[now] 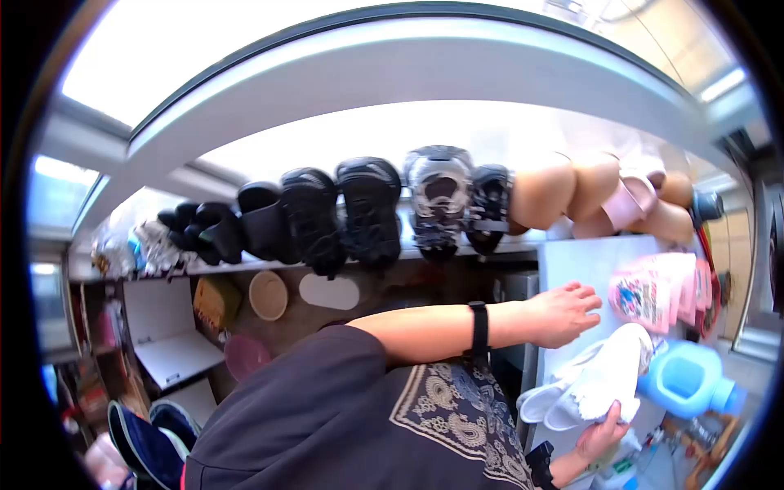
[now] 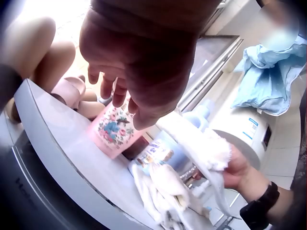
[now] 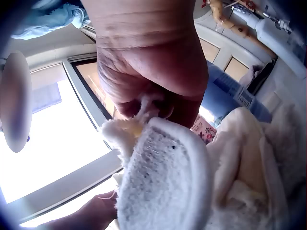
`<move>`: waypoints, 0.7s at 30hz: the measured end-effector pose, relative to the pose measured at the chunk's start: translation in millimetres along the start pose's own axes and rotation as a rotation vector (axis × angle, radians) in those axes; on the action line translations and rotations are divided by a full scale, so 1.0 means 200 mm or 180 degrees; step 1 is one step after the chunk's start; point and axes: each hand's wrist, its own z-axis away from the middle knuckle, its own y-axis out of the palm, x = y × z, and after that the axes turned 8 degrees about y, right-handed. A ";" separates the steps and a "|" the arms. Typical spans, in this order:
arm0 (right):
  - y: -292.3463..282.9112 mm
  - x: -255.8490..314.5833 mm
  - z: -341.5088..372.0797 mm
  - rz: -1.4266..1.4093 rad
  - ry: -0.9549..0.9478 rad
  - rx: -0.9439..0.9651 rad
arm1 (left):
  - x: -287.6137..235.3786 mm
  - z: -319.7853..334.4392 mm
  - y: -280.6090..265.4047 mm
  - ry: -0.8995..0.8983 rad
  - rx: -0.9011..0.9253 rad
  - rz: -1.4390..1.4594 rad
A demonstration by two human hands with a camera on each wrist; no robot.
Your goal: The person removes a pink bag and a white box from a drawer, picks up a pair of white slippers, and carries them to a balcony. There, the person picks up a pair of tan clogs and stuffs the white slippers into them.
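White slipper (image 3: 165,177), fluffy, in the right hand (image 1: 600,441); that grip is clamped on the edge near one end, at the near side of the white worktop (image 1: 572,261). Second white slipper (image 2: 165,191) just beside it, lying on the worktop. Left hand (image 1: 563,314) is over the worktop, grip apart, fingers loosely extended, near pink printed pouches (image 1: 645,290). Light blue jug (image 1: 690,380) next to the slippers, on the side away from the left forearm. Row of footwear along the window ledge: black sneakers (image 1: 367,212), grey-and-white sneaker (image 1: 439,196), tan clogs (image 1: 543,188), pink slide (image 1: 625,204). Exact finger placement under the fluff is partly hidden.
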 end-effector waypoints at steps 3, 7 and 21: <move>-0.05 -0.03 0.03 0.0480 0.0092 -0.0212 | -0.01 -0.01 -0.03 0.0008 0.0073 0.0115; 0.01 -0.05 0.08 0.0465 0.0155 -0.0486 | 0.14 -0.05 -0.23 -0.0561 -0.0834 -0.0417; 0.10 -0.05 0.12 0.0438 0.0112 -0.0646 | 0.51 -0.12 -0.44 -0.1587 -0.0297 -0.1567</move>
